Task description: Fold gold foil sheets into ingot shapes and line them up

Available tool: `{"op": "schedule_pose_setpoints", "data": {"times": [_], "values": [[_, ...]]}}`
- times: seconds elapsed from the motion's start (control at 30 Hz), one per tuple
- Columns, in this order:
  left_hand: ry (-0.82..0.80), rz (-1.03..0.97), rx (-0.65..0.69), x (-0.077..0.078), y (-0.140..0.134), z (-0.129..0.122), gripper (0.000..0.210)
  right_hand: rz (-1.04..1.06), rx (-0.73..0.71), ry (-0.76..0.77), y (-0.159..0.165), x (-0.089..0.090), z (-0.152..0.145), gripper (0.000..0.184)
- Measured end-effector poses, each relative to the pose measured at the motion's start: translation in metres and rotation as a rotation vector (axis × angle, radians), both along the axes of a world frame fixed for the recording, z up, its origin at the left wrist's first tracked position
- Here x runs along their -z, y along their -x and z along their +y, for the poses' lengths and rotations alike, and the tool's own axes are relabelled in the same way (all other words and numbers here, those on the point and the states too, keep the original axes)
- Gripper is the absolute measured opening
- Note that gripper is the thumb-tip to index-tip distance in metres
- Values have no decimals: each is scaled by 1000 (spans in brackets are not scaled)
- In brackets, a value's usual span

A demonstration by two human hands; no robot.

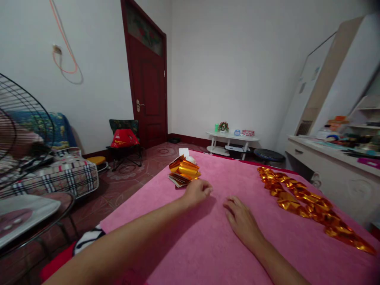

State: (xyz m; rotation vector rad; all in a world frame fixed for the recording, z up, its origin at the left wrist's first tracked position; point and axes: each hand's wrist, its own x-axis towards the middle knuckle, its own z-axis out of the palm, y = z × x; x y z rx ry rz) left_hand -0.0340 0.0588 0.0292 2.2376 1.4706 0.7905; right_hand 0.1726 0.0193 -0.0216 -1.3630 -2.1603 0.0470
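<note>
My left hand [198, 192] hovers low over the pink cloth [237, 174], just in front of a stack of gold foil sheets [185, 171]. Its fingers curve loosely, with a gap between thumb and fingertips and nothing visible in them. To the right of it, my right hand [242, 220] lies on the cloth, palm down, fingers bent and slightly apart, holding nothing. Behind the foil stack a white object [190, 159] is partly hidden. Along the table's right side stretch crumpled, twisted gold foil strips [297, 198].
A black fan [23, 114] and a round side table [35, 221] with a white tray stand at the left. Beyond are a chair with a red bag [124, 137], a dark red door [148, 91] and a low white stand [233, 136]. A cluttered cabinet [326, 166] borders the right.
</note>
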Motion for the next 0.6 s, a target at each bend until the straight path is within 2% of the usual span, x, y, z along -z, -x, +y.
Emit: {"op": "schedule_pose_setpoints", "data": {"times": [0.13, 0.23, 0.3, 0.43, 0.5, 0.6], "values": [[-128, 114, -136, -30, 73, 37, 25, 32, -15, 69, 4, 2, -1, 25], [-141, 216, -133, -37, 108, 55, 17, 36, -8, 66, 1, 0, -3, 25], [-135, 260, -121, -34, 117, 60, 14, 36, -4, 61, 1, -1, -4, 25], [-109, 266, -105, -22, 116, 64, 8, 48, -20, 59, 2, -1, -5, 25], [-94, 214, -110, -19, 114, 67, 6, 58, -33, 56, 2, -2, -6, 25], [-74, 41, -121, -24, 105, 68, 13, 94, -43, 72, 3, -4, -8, 24]]}}
